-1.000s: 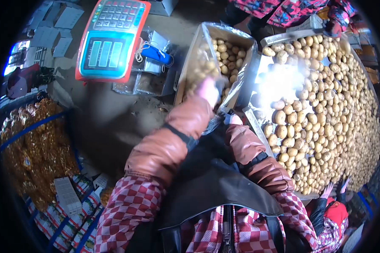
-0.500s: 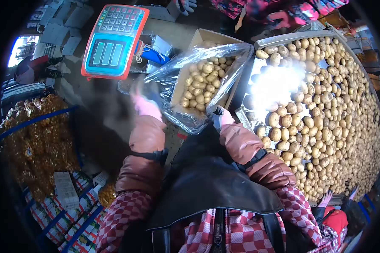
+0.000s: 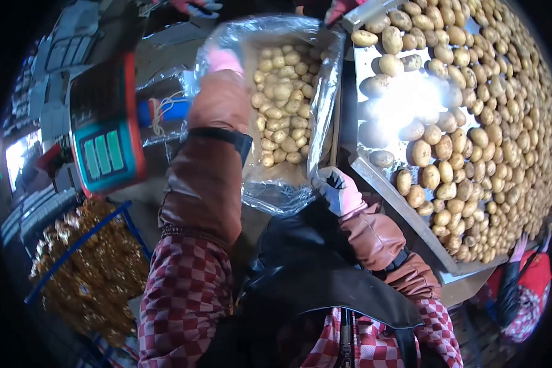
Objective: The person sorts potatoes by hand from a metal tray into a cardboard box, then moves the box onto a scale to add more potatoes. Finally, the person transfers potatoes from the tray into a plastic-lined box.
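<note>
A cardboard box (image 3: 332, 132) lined with a clear plastic bag (image 3: 276, 199) stands in front of me, with potatoes (image 3: 282, 116) inside. At the bag's near right corner, my right hand (image 3: 338, 191), in a grey and pink glove, is closed on the plastic edge. My left hand (image 3: 224, 59) reaches to the far left side of the box, by the bag's rim; motion smears its fingers, so their grip cannot be made out.
To the right, a metal-edged sorting table (image 3: 405, 214) carries many loose potatoes under a bright glare. A red-rimmed digital scale (image 3: 107, 150) stands left, beside a blue object (image 3: 175, 110) with white cord. Filled mesh sacks (image 3: 95, 270) lie lower left. Other people's gloved hands (image 3: 196, 7) show at the top.
My left hand has moved from the box's near left side to its far left. The plastic now lies folded outward around the rim. My view has turned, and the scale appears lower and farther left.
</note>
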Tool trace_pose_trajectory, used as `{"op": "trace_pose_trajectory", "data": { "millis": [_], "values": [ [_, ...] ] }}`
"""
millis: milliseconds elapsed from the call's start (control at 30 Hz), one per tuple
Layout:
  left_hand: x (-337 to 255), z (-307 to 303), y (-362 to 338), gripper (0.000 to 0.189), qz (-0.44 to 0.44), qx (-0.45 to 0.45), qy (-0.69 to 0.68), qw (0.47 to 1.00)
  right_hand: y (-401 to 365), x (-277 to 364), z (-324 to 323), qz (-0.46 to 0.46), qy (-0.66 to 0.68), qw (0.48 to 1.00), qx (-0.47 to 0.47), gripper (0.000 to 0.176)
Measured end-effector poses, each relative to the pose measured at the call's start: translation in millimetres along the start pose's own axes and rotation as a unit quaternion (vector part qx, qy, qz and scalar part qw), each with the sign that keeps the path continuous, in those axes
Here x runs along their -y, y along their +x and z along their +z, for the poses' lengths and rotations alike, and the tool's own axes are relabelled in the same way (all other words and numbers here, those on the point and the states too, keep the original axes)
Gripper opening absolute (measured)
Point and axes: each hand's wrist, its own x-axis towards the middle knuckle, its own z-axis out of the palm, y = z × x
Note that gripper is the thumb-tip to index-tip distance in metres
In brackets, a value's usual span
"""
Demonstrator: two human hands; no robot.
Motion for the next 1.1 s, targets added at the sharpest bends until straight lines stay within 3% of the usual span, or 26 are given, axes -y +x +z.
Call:
{"op": "trace_pose_trajectory", "data": {
  "millis": [67,167,200,233,300,433,667,767,833,933,1000,1033,1100],
  "values": [
    [5,9,29,0.031,-0.118,-0.076,-0.206,0.968,-6,1,4,-0.022,-0.026,0.999,-0.018,0.011],
    [11,18,63,0.031,-0.289,-0.179,-0.486,0.805,-5,-13,7,-0.017,0.006,0.999,-0.031,0.010],
    [14,42,70,0.032,-0.223,-0.121,-0.354,0.900,-3,-15,8,-0.004,0.010,0.999,-0.035,0.010],
    [12,67,79,0.033,-0.185,-0.065,-0.275,0.941,-3,-19,11,-0.022,0.017,0.999,-0.040,0.010],
    [-16,61,73,0.040,-0.207,0.020,-0.233,0.950,-4,-26,10,-0.033,-0.014,0.998,-0.044,0.011],
    [-11,108,100,0.049,-0.217,-0.006,-0.261,0.940,-9,-27,5,-0.016,-0.011,0.998,-0.065,0.012],
    [-10,112,119,0.052,-0.185,0.036,-0.194,0.963,-12,-41,2,0.046,0.027,0.995,-0.081,0.013],
    [-5,110,126,0.054,-0.156,0.067,-0.183,0.968,-12,-49,2,-0.029,0.009,0.997,-0.076,0.012],
    [-8,108,128,0.056,-0.161,0.076,-0.194,0.965,-17,-46,3,-0.004,0.022,0.996,-0.083,0.013],
    [-28,104,115,0.064,-0.267,0.039,-0.213,0.939,-22,-41,4,0.013,0.042,0.995,-0.087,0.015],
    [-30,99,76,0.071,-0.248,-0.056,-0.292,0.922,-22,-40,3,-0.064,-0.035,0.995,-0.063,0.014],
    [-25,102,66,0.067,-0.229,-0.062,-0.338,0.911,-21,-44,4,-0.069,-0.046,0.995,-0.063,0.015],
    [-19,107,44,0.057,-0.173,-0.085,-0.526,0.828,-25,-22,13,-0.044,-0.038,0.996,-0.061,0.015]
  ]
}}
